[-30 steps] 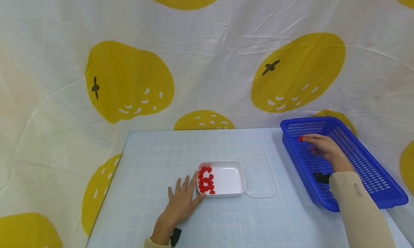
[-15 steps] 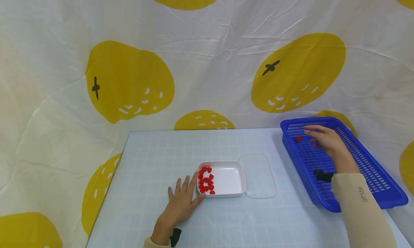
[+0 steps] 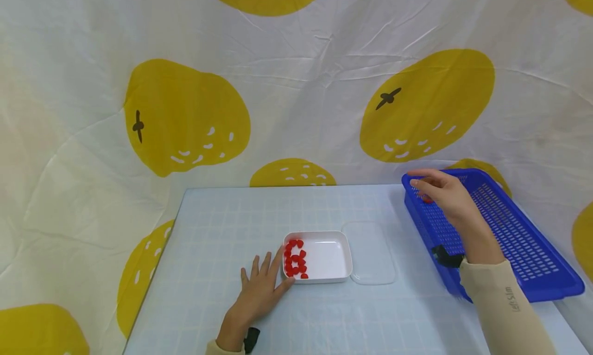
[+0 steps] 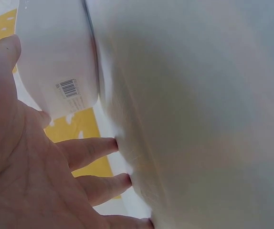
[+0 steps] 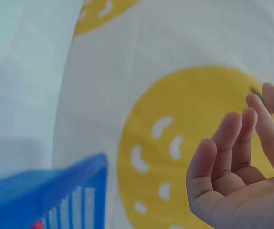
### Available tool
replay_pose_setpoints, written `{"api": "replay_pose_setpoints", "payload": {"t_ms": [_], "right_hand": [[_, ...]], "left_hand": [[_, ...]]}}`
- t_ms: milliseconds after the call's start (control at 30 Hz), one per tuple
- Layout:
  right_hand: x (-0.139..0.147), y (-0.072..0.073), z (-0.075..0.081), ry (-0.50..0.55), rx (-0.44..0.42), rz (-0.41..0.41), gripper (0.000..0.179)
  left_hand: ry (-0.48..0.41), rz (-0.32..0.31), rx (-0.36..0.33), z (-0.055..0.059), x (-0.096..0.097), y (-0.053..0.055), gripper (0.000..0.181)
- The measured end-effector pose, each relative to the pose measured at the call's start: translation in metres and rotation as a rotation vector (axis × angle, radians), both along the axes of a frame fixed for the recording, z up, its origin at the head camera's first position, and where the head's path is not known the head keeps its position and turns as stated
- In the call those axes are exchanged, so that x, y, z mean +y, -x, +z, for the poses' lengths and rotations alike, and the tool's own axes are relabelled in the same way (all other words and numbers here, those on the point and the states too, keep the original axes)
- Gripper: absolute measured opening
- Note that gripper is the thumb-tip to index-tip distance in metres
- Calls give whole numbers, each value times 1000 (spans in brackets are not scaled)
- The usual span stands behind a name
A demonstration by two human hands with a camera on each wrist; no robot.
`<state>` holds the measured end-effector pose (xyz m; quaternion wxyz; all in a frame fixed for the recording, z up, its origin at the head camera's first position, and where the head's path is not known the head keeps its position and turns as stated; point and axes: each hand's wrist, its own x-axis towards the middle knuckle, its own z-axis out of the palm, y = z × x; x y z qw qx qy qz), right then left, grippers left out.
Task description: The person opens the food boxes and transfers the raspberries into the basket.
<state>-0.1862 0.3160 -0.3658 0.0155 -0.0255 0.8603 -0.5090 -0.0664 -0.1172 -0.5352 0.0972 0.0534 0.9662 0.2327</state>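
Observation:
My left hand [image 3: 261,290] lies with spread fingers on the table, thumb and index finger at the left wall of a white rectangular box [image 3: 326,254]. Inside that box, several small red pieces [image 3: 295,258] are grouped along the left side. The left wrist view shows a barcode label [image 4: 69,88] on the box's outer wall. My right hand [image 3: 447,195] hovers over the far left corner of a blue plastic basket [image 3: 523,231], fingers loosely bent with nothing between them. Below it in the basket sits one red piece [image 3: 427,199], partly hidden by the hand.
A clear flat lid [image 3: 369,252] lies just right of the white box. The pale blue checked table [image 3: 231,216] ends at the back against a white cloth [image 3: 301,113] printed with yellow fruit. The basket's raised rim [image 5: 87,169] stands close under the right wrist.
The right hand held a red piece over the basket, let it go there, then rose and shifted left toward the far corner. My left hand and the box have stayed put.

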Motion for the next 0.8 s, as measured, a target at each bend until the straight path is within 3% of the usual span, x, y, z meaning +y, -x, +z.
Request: {"api": "replay_pose_setpoints", "payload": {"t_ms": [167, 367, 800], "right_hand": [[-33, -7, -1, 67, 64, 74, 38], [-75, -12, -17, 127, 111, 140, 34], [-141, -26, -70, 226, 16, 239, 30]], "left_hand": [[-12, -2, -4, 0, 2, 3, 91], [-1, -3, -1, -2, -1, 2, 90], [6, -7, 7, -4, 0, -1, 90]]}}
